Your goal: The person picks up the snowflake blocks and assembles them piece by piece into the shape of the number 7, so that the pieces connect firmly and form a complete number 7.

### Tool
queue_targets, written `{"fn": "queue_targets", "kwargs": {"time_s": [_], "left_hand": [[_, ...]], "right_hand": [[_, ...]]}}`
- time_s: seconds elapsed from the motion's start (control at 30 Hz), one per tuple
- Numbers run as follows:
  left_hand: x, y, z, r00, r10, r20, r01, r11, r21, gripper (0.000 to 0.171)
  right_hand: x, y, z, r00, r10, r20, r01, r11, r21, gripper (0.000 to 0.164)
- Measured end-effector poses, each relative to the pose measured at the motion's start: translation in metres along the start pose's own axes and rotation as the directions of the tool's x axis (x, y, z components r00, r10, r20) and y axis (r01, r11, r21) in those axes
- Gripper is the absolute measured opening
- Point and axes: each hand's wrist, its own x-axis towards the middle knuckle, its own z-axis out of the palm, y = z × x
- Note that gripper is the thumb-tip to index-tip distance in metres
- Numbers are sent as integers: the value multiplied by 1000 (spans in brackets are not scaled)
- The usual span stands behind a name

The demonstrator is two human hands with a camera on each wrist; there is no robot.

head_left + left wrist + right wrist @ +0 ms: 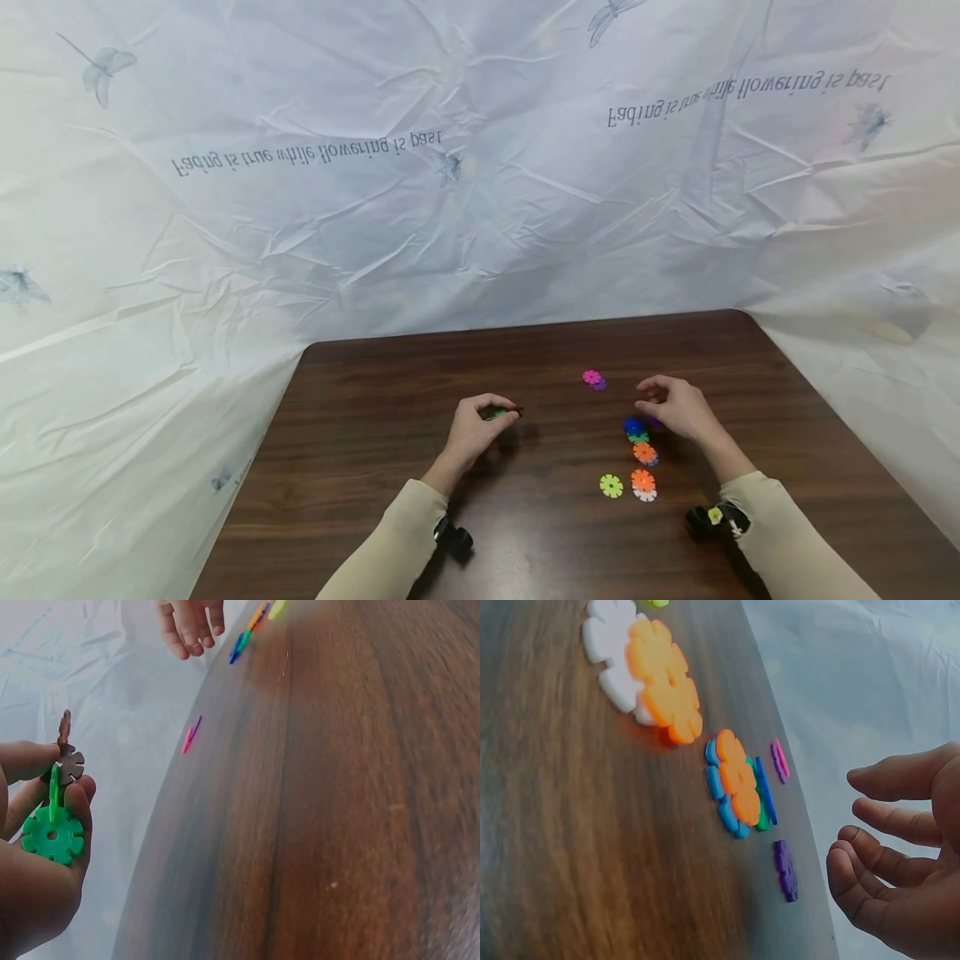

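Note:
My left hand (474, 429) pinches a small cluster of notched flower-shaped plastic discs above the table. In the left wrist view the cluster shows a green disc (52, 835), a lighter green disc (54, 795) seen edge-on, and brown discs (71, 765) slotted together between thumb and fingers. Over on the right, my right hand (678, 407) hovers with loosely bent fingers and nothing between them. Just under it lies a purple disc (786, 871). Nearest to that are a dark blue disc (633, 426) overlapping a green disc (640, 438).
Toward the front, an orange disc (644, 452) overlaps a blue one, and another orange disc (642, 480) overlaps a white disc (646, 497). A yellow-green disc (611, 486) lies beside them. Farther back, a pink disc (591, 377) overlaps a purple one. White sheeting (480, 225) hangs behind the brown table (375, 417).

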Motion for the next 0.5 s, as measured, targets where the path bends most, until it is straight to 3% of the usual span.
{"fn": "queue_targets", "kwargs": {"time_s": [0.5], "left_hand": [[1,-1,2,999,33,-30,-31,997,73,13]], "right_hand": [[-3,14,4,998,21,53,-21,1000,-5,32]]}}
